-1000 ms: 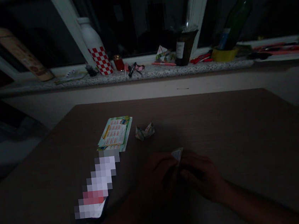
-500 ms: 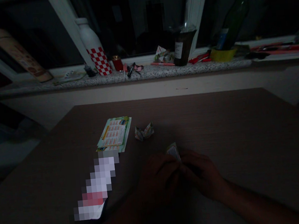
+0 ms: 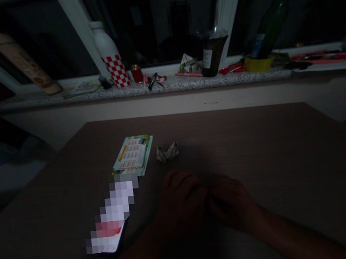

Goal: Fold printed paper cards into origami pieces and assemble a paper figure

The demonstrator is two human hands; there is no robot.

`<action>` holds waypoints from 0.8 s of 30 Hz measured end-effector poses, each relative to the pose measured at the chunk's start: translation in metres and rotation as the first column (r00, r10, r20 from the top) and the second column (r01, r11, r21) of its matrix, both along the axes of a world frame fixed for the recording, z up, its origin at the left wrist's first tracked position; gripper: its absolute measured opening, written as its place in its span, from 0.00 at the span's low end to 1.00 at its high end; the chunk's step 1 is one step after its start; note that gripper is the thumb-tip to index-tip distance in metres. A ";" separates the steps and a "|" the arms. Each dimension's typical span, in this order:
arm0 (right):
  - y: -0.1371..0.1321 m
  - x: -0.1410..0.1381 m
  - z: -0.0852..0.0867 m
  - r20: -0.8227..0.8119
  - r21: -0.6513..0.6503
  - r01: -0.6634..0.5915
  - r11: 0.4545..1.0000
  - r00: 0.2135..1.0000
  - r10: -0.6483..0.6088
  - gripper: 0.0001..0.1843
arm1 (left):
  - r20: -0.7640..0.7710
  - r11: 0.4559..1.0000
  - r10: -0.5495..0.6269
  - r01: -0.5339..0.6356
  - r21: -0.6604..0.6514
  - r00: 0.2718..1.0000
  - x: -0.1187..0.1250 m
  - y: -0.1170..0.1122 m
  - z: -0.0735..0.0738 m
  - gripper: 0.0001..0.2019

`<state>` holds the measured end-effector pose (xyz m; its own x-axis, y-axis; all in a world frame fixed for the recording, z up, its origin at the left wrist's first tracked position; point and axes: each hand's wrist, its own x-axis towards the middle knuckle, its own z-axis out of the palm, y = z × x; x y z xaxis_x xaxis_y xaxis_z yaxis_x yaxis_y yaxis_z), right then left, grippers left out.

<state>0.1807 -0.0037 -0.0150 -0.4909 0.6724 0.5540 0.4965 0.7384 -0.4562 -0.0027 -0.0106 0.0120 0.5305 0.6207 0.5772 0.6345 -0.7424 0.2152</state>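
The scene is very dark. My left hand (image 3: pixel 182 200) and my right hand (image 3: pixel 231 201) rest side by side on the brown table (image 3: pixel 287 154), fingers curled and pressed together where the two hands meet. Whatever lies between them is hidden by the fingers. A small folded paper figure (image 3: pixel 167 152) sits on the table just beyond my left hand. To its left lies a stack of printed paper sheets (image 3: pixel 133 154). A blurred-out flat object (image 3: pixel 112 216) lies to the left of my left forearm.
Behind the table runs a granite windowsill (image 3: pixel 168 84) with a red-checked white bottle (image 3: pixel 110 55), a small red jar (image 3: pixel 137 73), a dark bottle (image 3: pixel 211 53), a green bottle (image 3: pixel 268 24), a yellow tape roll (image 3: pixel 257 63), pens and more folded paper (image 3: pixel 189 63).
A folded paper tip stood up between my fingertips before; now my hands have closed over it and it no longer shows. My left hand has shifted slightly forward.
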 end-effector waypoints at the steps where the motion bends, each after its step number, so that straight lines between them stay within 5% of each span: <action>1: 0.000 0.000 0.000 -0.008 0.004 0.002 1.000 1.000 -0.002 0.08 | -0.010 1.000 -0.014 0.013 -0.025 1.000 -0.001 0.002 0.000 0.07; 12: -0.002 0.003 0.003 -0.149 0.152 -0.014 0.988 0.988 0.037 0.07 | 0.098 0.999 0.038 -0.038 -0.006 0.994 0.000 0.006 0.004 0.03; 24: -0.003 0.004 0.007 -0.227 0.139 0.035 0.990 0.974 -0.002 0.09 | 0.283 0.978 0.209 -0.193 -0.085 0.936 -0.006 0.012 -0.006 0.02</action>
<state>0.1850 -0.0063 -0.0076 -0.3300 0.5870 0.7392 0.4069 0.7951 -0.4497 -0.0084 0.0019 0.0061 0.2073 0.7325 0.6484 0.6738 -0.5874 0.4483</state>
